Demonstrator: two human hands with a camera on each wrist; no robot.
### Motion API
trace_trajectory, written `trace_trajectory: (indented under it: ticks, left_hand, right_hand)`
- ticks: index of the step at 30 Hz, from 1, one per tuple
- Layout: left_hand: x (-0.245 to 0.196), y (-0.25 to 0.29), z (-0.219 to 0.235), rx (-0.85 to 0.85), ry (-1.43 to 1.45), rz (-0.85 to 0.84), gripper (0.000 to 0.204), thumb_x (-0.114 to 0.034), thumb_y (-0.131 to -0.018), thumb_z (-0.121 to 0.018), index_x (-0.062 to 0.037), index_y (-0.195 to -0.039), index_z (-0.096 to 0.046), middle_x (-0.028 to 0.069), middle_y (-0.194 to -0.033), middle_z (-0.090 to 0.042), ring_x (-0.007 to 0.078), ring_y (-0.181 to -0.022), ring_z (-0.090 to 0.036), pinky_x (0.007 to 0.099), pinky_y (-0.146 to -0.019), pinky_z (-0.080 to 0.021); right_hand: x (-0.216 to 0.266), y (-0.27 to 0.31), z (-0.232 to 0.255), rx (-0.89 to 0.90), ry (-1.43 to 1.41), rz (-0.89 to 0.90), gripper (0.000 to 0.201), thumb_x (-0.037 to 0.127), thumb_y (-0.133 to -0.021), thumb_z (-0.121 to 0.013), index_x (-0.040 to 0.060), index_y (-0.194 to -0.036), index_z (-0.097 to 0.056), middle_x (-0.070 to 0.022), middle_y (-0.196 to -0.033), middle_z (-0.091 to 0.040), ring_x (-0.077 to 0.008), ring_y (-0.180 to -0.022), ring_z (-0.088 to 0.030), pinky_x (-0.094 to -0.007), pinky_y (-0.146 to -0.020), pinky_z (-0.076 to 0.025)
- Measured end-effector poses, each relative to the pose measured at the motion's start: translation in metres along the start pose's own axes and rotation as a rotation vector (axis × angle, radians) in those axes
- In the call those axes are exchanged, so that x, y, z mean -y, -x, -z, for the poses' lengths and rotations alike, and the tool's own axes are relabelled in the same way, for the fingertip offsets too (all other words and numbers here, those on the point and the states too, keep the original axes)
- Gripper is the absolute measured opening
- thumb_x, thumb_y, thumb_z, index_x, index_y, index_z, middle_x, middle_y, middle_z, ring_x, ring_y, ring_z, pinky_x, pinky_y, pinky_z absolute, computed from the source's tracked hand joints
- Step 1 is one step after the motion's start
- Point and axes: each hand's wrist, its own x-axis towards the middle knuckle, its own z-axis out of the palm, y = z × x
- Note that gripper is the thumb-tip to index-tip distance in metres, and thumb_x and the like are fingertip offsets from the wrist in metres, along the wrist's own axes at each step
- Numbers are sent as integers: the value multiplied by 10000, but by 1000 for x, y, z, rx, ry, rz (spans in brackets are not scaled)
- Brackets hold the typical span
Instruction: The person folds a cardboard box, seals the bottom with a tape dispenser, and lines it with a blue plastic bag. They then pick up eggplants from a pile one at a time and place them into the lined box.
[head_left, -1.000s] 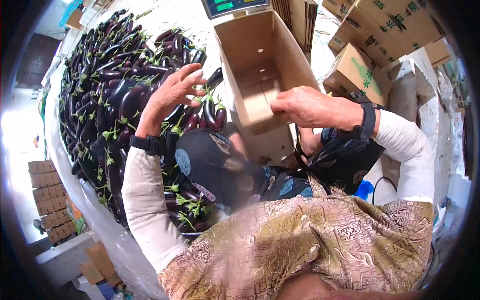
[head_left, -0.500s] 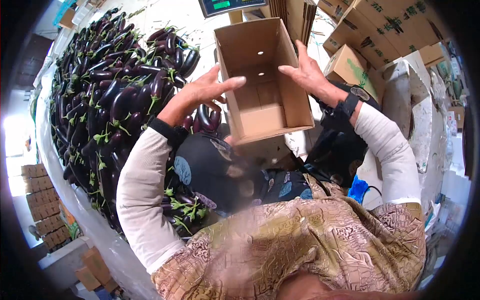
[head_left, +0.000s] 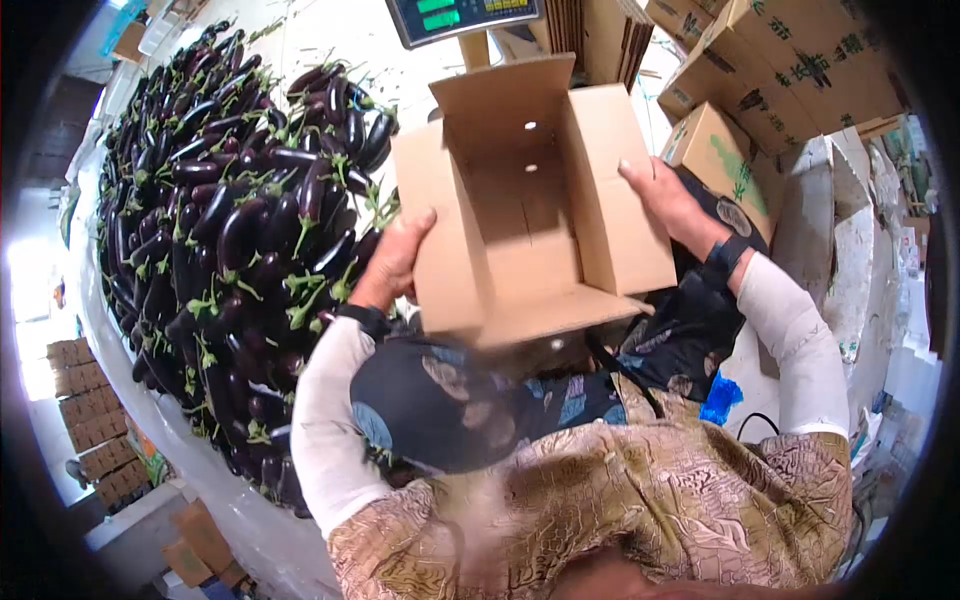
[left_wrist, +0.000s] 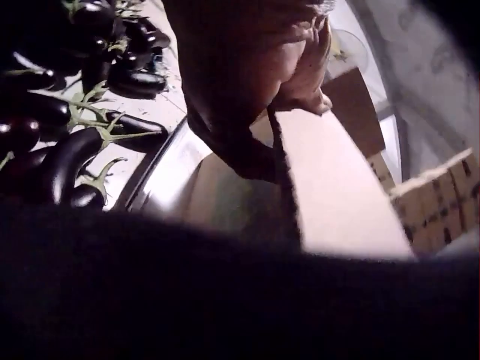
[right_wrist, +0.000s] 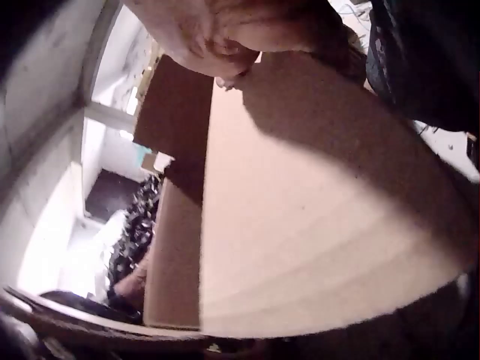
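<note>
An open cardboard box (head_left: 525, 210) is held over the lap, its flaps spread outward and its inside bare, with two small round holes in the far wall. My left hand (head_left: 400, 255) grips the outer edge of the left flap (head_left: 430, 220), thumb on top. On the other side my right hand (head_left: 672, 203) pinches the right flap (head_left: 622, 180) at its outer edge. The left wrist view has the left hand (left_wrist: 244, 67) wrapped over the board's edge. In the right wrist view the thumb of the right hand (right_wrist: 217, 37) presses on the flap's face.
A large heap of eggplants (head_left: 230, 230) lies along the left. A scale display (head_left: 460, 15) stands beyond the box, beside flattened cartons (head_left: 610, 40). Printed cartons (head_left: 790, 65) are stacked at back right, near a white foam box (head_left: 825, 220). More cartons (head_left: 95, 410) stand far left.
The box's side and near flaps have swung outward, and the far flap now stands up. Both hands have moved from near the opening to the outer flap edges, and the box sits lower in view.
</note>
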Motion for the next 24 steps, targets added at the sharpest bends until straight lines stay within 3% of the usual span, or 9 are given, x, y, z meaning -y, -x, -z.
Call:
trace_trajectory:
  ticks: [1,3,7,9,13,15,16,17,24]
  left_hand:
    - [16,-5,2,-54,-25,-12,531,-358,-896,-662,-36,-1274,-473,78,-1112,-595,182,-957,-585,353,-818,-518]
    - [16,-3,-12,-79,-172,-89,647,-440,-913,-625,-46,-1362,-375,87,-1241,-524,175,-1080,-509,343,-911,-464]
    - [35,-13,-2,70,-290,-60,728,-466,-969,-496,-20,-1472,-218,118,-1441,-360,211,-1298,-343,349,-1083,-306]
    - [37,-11,-9,150,-300,253,681,-412,-988,-427,-18,-1488,-183,118,-1500,-279,199,-1360,-256,329,-1124,-236]
    - [51,2,-7,259,-336,115,626,-382,-988,-374,31,-1447,-267,123,-1442,-368,223,-1297,-356,342,-1082,-310]
    - [54,9,-6,180,-325,-22,703,-592,-950,-441,0,-1329,-435,108,-1247,-535,209,-1123,-510,362,-968,-421]
    - [51,10,-6,145,-317,35,747,-611,-935,-459,-14,-1378,-387,113,-1316,-488,215,-1185,-477,363,-1021,-375]
    - [54,8,-5,142,-315,30,747,-611,-935,-459,-14,-1378,-387,113,-1316,-488,215,-1185,-477,363,-1021,-375]
    - [47,10,-4,19,-544,-145,763,-531,-953,-453,9,-1454,-256,205,-1429,-377,287,-1334,-343,370,-1094,-282]
  right_hand:
    - [-10,-2,1,-174,430,67,525,333,-956,-542,-53,-1298,-444,-239,-1142,-615,-362,-1055,-594,-421,-929,-457]
    - [-6,-3,-13,-346,659,369,643,397,-946,-517,-13,-1405,-329,-307,-1333,-449,-427,-1204,-458,-450,-1022,-362]
    - [-2,-15,-34,-260,819,183,854,473,-916,-528,20,-1508,-111,-302,-1495,-208,-442,-1358,-257,-566,-1065,-250]
    - [30,1,-46,-60,884,-10,991,506,-857,-603,-23,-1500,-65,-334,-1495,-168,-471,-1366,-239,-586,-1069,-253]
    - [18,-18,-40,63,970,59,974,412,-840,-614,-56,-1484,-52,-359,-1487,-178,-443,-1387,-237,-500,-1103,-264]
    - [19,-17,-44,202,760,-15,891,277,-829,-586,-101,-1452,-73,-384,-1405,-312,-446,-1340,-325,-461,-1101,-288]
    - [30,-12,-49,305,692,-175,779,201,-801,-546,-107,-1417,-183,-361,-1272,-468,-442,-1248,-439,-444,-1066,-342]
    - [-40,-22,-53,229,635,166,534,182,-758,-534,-84,-1203,-407,-393,-1037,-565,-512,-1004,-563,-533,-896,-451]
    - [14,-4,-43,214,744,-22,550,310,-820,-561,-142,-1122,-482,-380,-1027,-589,-498,-1035,-574,-490,-908,-472]
